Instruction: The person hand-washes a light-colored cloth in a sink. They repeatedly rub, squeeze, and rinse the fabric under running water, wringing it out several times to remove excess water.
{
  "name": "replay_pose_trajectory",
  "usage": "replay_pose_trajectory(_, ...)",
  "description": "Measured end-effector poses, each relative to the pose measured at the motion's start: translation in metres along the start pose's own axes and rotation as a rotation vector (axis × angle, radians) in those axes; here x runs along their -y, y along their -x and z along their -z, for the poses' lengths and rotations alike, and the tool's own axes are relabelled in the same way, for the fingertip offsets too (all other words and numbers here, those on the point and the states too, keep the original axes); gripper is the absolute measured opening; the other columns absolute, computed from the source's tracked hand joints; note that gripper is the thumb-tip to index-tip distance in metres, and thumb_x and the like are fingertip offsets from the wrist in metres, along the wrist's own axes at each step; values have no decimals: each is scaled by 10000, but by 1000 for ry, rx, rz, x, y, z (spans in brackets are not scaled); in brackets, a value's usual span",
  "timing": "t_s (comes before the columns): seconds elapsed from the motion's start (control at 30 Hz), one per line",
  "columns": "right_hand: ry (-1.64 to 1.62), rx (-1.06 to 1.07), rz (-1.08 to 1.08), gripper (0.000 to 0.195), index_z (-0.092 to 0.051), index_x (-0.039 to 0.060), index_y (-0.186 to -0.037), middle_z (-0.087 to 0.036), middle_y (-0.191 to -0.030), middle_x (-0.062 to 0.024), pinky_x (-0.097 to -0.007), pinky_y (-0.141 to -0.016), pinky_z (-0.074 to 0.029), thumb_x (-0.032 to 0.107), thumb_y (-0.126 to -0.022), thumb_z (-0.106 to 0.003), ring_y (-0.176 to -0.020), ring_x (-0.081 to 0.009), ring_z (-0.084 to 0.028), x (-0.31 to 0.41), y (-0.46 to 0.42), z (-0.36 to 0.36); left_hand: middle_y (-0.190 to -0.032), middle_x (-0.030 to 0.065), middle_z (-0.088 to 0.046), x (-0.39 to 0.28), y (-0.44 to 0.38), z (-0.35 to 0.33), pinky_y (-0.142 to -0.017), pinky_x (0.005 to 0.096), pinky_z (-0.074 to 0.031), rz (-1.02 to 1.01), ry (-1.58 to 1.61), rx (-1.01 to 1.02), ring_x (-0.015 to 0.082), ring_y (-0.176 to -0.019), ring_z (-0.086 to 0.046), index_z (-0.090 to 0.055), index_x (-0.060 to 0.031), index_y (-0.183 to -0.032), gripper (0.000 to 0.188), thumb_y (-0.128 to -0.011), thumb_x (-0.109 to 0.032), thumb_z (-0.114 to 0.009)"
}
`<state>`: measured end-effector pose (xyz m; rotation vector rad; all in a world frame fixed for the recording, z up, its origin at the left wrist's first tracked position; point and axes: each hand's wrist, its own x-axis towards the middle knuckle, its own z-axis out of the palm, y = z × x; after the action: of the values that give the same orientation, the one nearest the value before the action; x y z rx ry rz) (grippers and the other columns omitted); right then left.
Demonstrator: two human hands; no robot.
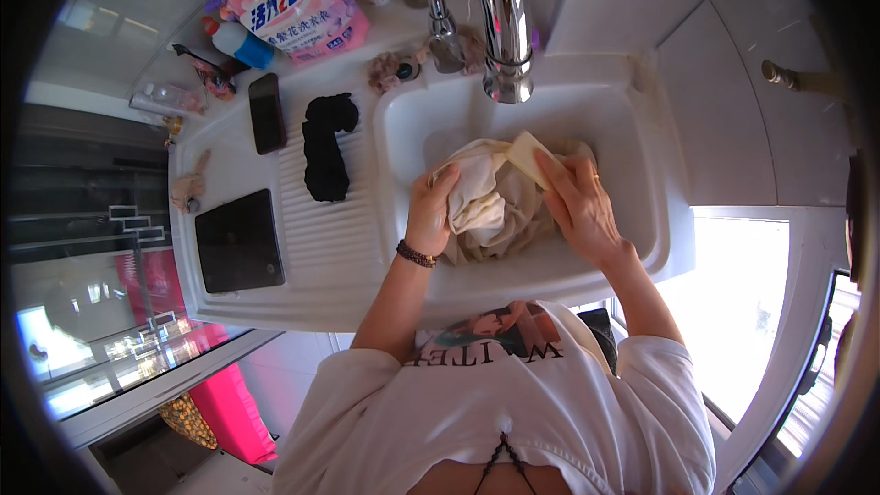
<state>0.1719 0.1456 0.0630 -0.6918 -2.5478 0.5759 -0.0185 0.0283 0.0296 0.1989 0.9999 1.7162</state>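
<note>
Over a white laundry sink (619, 117), my left hand (433, 210) grips a bunched cream cloth (474, 179) at its left side. A pale yellow bar of soap (528, 155) is held in my right hand (581, 206), its upper left end by the cloth's fold. The rest of the cloth lies crumpled in the basin below both hands. Whether the soap touches the cloth is hard to tell.
A chrome faucet (507, 48) arches over the basin's back. On the ribbed washboard (295, 220) at left lies a black cloth (326, 151). Farther left are a phone (267, 113) and a dark tablet (240, 240). A detergent pouch (295, 7) and a blue-and-white bottle (240, 43) stand behind.
</note>
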Motion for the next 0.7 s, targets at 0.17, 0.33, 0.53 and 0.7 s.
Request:
replay_pose_trajectory(0.17, -12, 67, 159, 617, -450, 135, -1303, -453, -1007, -146, -404, -765, -451, 44, -725, -644, -891, -315, -497, 33, -31, -14, -973, 61, -610, 11, -6, 3, -745, 246, -480, -15, -210, -48, 107, -853, -588, -555, 33, -1069, 257, -883, -143, -558)
replay_pose_trajectory(0.33, 86, -1, 85, 546, -467, 142, -1282, -469, -921, -144, -389, -708, -463, 82, -760, -618, -835, -300, -511, -6, -14, -25, -970, 64, -608, -5, 5, -2, -734, 244, -478, 15, -77, -28, 106, -832, -588, -532, 50, -1120, 296, -866, -101, -550)
replay_pose_trajectory(0.53, -12, -108, 114, 523, -475, 117, -1280, -473, -898, -132, -374, -631, -469, 100, -772, -600, -794, -282, -514, 32, -36, -28, -1001, 90, -606, -4, -6, 7, -766, 253, -487, 5, -222, -46, 126, -865, -596, -517, 67, -1143, 335, -837, -70, -529)
replay_pose_trajectory(0.7, 84, -41, 212, 533, -458, 149, -1298, -450, -871, -124, -362, -628, -462, 128, -787, -609, -749, -255, -499, 11, -27, -49, -1001, 102, -606, -5, 0, 7, -781, 257, -489, 25, -92, -11, 149, -881, -600, -508, 85, -1147, 368, -794, -11, -478)
